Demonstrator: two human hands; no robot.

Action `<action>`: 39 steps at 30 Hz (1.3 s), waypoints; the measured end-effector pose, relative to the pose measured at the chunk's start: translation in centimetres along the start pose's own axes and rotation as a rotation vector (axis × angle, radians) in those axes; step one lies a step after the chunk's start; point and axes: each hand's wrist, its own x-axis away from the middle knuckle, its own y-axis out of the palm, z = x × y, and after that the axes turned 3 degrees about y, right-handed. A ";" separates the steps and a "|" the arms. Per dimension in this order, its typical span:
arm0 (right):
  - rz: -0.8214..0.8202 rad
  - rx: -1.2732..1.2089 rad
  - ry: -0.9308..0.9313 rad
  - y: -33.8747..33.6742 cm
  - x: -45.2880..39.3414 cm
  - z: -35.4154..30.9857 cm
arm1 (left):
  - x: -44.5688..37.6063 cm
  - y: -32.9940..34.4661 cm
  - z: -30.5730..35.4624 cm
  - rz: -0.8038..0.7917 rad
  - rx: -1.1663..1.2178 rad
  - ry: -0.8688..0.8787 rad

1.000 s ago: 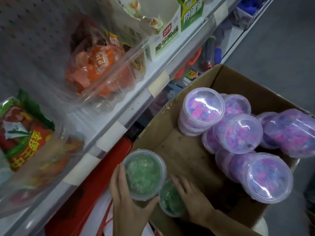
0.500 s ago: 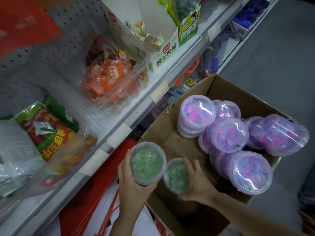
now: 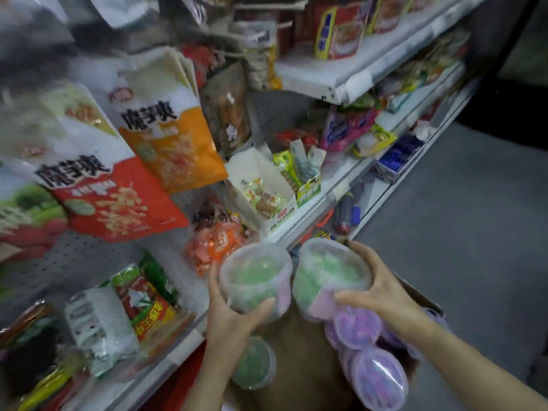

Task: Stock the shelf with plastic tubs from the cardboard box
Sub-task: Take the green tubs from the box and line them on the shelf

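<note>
My left hand (image 3: 234, 315) grips a clear plastic tub with green contents (image 3: 255, 277), held up beside the shelf edge. A second green tub (image 3: 329, 274) is in my right hand (image 3: 382, 292), right next to the first. Both tubs are above the cardboard box (image 3: 296, 366). Another green tub (image 3: 255, 363) lies in the box under my left wrist. Several purple tubs (image 3: 376, 378) are stacked at the box's right side. The white shelf (image 3: 189, 339) runs along the left.
Snack bags hang on pegs above: a red one (image 3: 118, 200) and an orange one (image 3: 175, 149). A clear pack of orange sweets (image 3: 219, 241) and an open white display carton (image 3: 267, 191) sit on the shelf. Grey floor (image 3: 462, 232) lies to the right.
Both hands have lifted their green tubs out of the box, up toward the shelf. The view has tilted up, showing the upper shelves and hanging bags.
</note>
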 end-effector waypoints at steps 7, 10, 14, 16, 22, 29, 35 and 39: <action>0.061 -0.462 -0.077 -7.5 0.1 -15.9 | -1.5 7.7 15.7 -0.076 0.239 0.139; 0.021 -0.500 -0.115 -10.8 1.9 -21.4 | -1.5 10.7 20.7 -0.103 0.260 0.137; -0.138 -0.462 -0.220 -17.4 5.4 -27.5 | -1.0 15.1 27.9 -0.169 0.262 0.180; -0.134 -0.413 -0.310 -20.2 6.9 -30.1 | -0.6 17.6 31.3 -0.214 0.292 0.214; 0.057 -0.281 -0.476 -25.1 8.9 -34.7 | -0.7 23.2 37.9 -0.341 0.688 0.229; 0.227 -0.230 -0.503 -26.6 5.2 -36.5 | -3.9 26.2 40.0 -0.534 0.821 0.187; 0.294 -0.123 -0.599 -26.6 -1.6 -37.3 | -11.6 27.8 40.1 -0.412 0.721 0.224; 0.303 -0.120 -0.597 -27.3 -6.1 -38.2 | -17.7 28.1 41.0 -0.326 0.616 0.251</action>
